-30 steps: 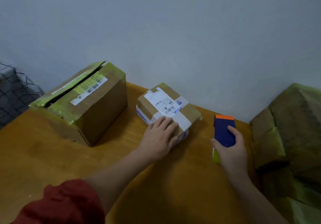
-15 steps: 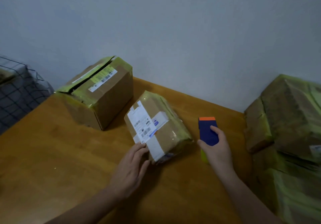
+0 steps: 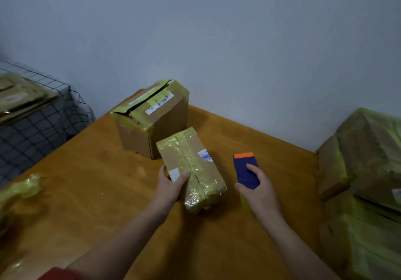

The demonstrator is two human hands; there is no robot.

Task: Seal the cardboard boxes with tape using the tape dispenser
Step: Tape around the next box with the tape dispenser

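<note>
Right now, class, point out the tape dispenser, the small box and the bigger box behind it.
tape dispenser (image 3: 242, 170), head view, blue body
small box (image 3: 194, 163), head view, taped top face
bigger box (image 3: 169, 127), head view, brown side panel

Small box (image 3: 191, 160): brown, banded in glossy yellow-green tape, with a white patch. Tape dispenser (image 3: 240, 171): navy with an orange end. Desk (image 3: 86, 192): warm orange-brown. Sleeve (image 3: 56, 275): red. Mesh (image 3: 32, 132): black grid.

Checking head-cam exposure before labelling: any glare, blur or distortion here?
Head view: dim light with soft shadows; glare on the tape-wrapped small box; crumpled tape at the left edge and stacked boxes at the right look soft and stretched; left hand, right hand and tape dispenser are fairly sharp.
</note>
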